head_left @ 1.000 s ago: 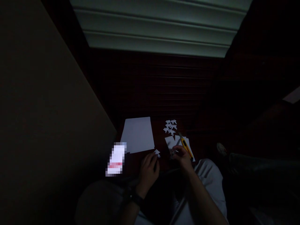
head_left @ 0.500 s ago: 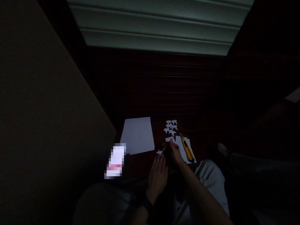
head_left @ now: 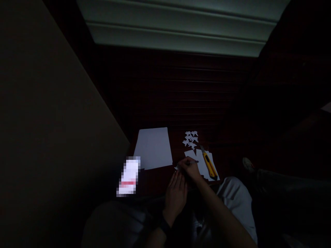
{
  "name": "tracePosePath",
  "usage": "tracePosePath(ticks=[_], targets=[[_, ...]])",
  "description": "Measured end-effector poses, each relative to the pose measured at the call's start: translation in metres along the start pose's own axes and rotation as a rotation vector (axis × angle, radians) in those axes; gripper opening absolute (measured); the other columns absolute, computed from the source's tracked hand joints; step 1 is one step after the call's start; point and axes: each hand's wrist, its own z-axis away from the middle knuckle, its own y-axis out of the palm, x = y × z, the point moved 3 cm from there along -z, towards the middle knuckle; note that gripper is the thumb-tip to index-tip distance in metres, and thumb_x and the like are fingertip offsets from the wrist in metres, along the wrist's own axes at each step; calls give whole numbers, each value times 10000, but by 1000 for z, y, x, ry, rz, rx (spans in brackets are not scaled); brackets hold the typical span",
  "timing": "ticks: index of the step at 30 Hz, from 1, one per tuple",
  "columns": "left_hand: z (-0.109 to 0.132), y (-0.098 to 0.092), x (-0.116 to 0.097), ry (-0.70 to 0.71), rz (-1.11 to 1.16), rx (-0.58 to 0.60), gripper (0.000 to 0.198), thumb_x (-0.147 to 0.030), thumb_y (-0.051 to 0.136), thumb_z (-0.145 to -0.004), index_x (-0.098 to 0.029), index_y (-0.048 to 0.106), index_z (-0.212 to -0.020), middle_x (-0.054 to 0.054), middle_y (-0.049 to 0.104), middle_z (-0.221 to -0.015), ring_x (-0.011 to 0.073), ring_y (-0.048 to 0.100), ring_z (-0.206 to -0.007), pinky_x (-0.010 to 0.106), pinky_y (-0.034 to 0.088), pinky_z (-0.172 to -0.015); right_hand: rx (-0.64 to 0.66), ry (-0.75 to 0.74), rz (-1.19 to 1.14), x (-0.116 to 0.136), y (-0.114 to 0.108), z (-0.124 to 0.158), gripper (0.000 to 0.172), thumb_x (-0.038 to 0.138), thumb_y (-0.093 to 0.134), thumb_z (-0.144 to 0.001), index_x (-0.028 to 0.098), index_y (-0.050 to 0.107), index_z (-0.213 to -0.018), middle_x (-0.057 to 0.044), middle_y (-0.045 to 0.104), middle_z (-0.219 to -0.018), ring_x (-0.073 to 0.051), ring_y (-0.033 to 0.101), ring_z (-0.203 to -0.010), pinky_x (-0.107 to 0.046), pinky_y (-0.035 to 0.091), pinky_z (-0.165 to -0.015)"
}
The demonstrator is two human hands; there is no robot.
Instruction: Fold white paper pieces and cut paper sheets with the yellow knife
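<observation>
The scene is very dark. My right hand (head_left: 190, 169) is closed round a thin pen (head_left: 192, 161), its tip over a tiny white paper piece (head_left: 177, 167) on the dark table. My left hand (head_left: 176, 195) lies flat with fingers stretched out, its fingertips pressing beside that piece. A yellow utility knife (head_left: 209, 165) rests on a cut white sheet (head_left: 200, 163) just right of my right hand. A heap of several small white cut-outs (head_left: 190, 138) lies behind it.
A larger white sheet (head_left: 153, 147) lies at the left of the table. A bright blurred phone screen (head_left: 129, 176) glows near its front corner. A tan wall (head_left: 46, 120) stands close on the left, and a slatted blind (head_left: 176, 27) hangs behind.
My right hand picked up the pen and came left to the small paper piece. My left hand let go of the piece, flattened, and shifted right beside it.
</observation>
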Motion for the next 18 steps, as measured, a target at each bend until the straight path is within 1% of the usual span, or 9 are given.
tracePosePath(ticks=[4, 7, 14, 18], targets=[[0, -2, -1, -6, 14, -12, 372, -214, 362, -860, -97, 496, -1187, 117, 451, -1309, 250, 268, -1282, 468, 276, -1049, -86, 7, 158, -4, 2, -4, 244, 398, 540, -738, 167, 564, -663, -13, 599, -586, -147, 556, -547, -230, 397, -496], [-1, -4, -2, -4, 26, -28, 368, -212, 359, -860, -105, 498, -1183, 115, 454, -1307, 254, 281, -1276, 477, 286, -1039, -111, -18, 241, -1, 2, -4, 256, 398, 505, -759, 172, 550, -647, -7, 588, -565, -143, 554, -537, -225, 390, -494], [-1, -5, -2, -14, 31, -12, 371, -213, 357, -863, -104, 485, -1194, 119, 439, -1318, 256, 272, -1281, 476, 279, -1041, -77, -65, 363, 6, 2, -3, 244, 365, 473, -782, 176, 560, -655, -14, 615, -583, -142, 576, -552, -216, 391, -518], [-1, -4, -2, -11, 38, -31, 360, -210, 359, -861, -110, 497, -1178, 121, 442, -1315, 258, 284, -1276, 485, 279, -1038, -63, -66, 415, 9, 3, -2, 258, 366, 457, -797, 175, 566, -662, -19, 625, -581, -146, 583, -542, -215, 390, -514]])
